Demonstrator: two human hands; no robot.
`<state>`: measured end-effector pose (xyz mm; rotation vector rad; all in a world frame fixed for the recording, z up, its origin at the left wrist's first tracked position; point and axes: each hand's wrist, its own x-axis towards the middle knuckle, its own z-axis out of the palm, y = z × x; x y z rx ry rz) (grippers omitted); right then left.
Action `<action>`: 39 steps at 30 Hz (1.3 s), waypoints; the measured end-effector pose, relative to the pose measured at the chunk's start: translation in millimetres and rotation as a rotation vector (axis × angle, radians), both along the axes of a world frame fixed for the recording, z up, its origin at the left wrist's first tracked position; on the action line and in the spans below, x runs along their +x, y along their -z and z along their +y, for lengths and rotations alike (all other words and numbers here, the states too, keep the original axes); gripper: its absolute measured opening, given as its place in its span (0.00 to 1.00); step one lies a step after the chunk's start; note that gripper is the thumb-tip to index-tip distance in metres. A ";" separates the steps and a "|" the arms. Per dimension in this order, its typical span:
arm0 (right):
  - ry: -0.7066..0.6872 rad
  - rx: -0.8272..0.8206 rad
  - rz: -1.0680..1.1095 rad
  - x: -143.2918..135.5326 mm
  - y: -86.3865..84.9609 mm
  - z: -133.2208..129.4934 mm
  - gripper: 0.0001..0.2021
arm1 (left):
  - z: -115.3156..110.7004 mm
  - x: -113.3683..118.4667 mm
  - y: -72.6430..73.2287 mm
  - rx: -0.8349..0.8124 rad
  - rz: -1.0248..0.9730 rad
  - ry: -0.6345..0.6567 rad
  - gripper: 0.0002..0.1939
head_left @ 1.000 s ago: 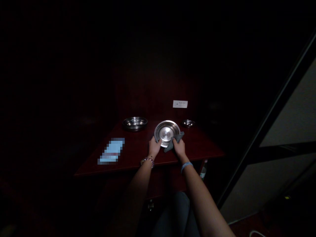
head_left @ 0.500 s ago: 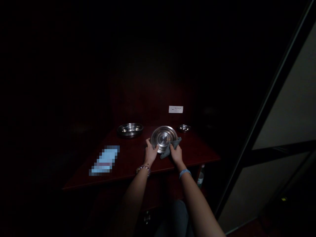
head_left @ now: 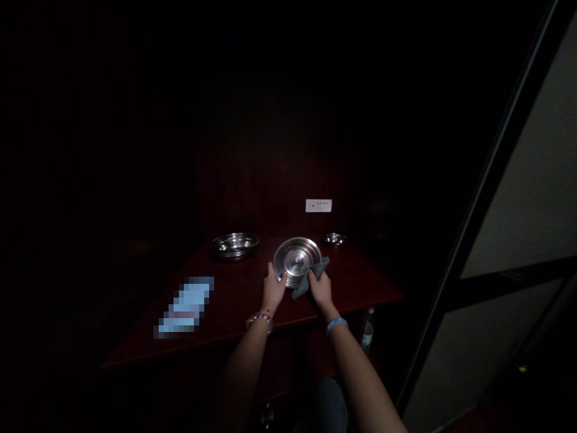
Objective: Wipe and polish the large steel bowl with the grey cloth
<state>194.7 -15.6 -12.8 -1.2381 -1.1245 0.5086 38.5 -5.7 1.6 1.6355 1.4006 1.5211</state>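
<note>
Holding steel bowl (head_left: 296, 260) | left grip (head_left: 273, 290) clasping it | right grip (head_left: 321, 290) pinching cloth (head_left: 303, 286) against it | table (head_left: 351, 279) now lower in view

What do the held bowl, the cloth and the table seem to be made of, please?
Held bowl: probably polished stainless steel, given its bright ringed reflections. Cloth: likely matte grey fabric, judging by its soft folds. Table: perhaps lacquered wood or laminate, from its faint dark-red sheen.
</note>
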 end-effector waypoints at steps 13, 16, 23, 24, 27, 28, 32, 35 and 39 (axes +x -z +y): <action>-0.003 0.041 0.021 2.0 6.3 3.1 0.15 | 1.8 -1.3 2.0 0.054 -0.133 0.104 0.24; -0.013 0.042 0.045 3.4 9.2 7.3 0.16 | 5.5 -0.6 4.8 0.066 -0.174 0.174 0.25; -0.055 0.014 0.079 3.9 6.3 5.3 0.17 | 0.9 6.8 3.6 0.107 -0.171 0.282 0.33; -0.068 0.019 0.083 3.8 6.1 4.7 0.18 | 0.3 7.6 3.1 0.109 -0.174 0.290 0.33; -0.082 0.032 0.094 3.5 6.6 4.1 0.18 | 1.3 8.3 2.5 0.108 -0.185 0.306 0.33; -0.080 0.032 0.102 3.4 7.0 4.4 0.18 | 2.3 8.1 2.7 0.104 -0.186 0.303 0.33; -0.094 0.030 0.138 3.4 8.7 7.3 0.17 | 6.4 6.9 4.1 0.066 -0.188 0.270 0.33; -0.098 0.030 0.139 3.8 10.5 9.4 0.17 | 6.0 6.8 3.7 0.048 -0.218 0.278 0.34; -0.086 0.054 0.134 4.2 12.4 10.3 0.17 | 3.2 7.4 1.2 0.042 -0.257 0.292 0.33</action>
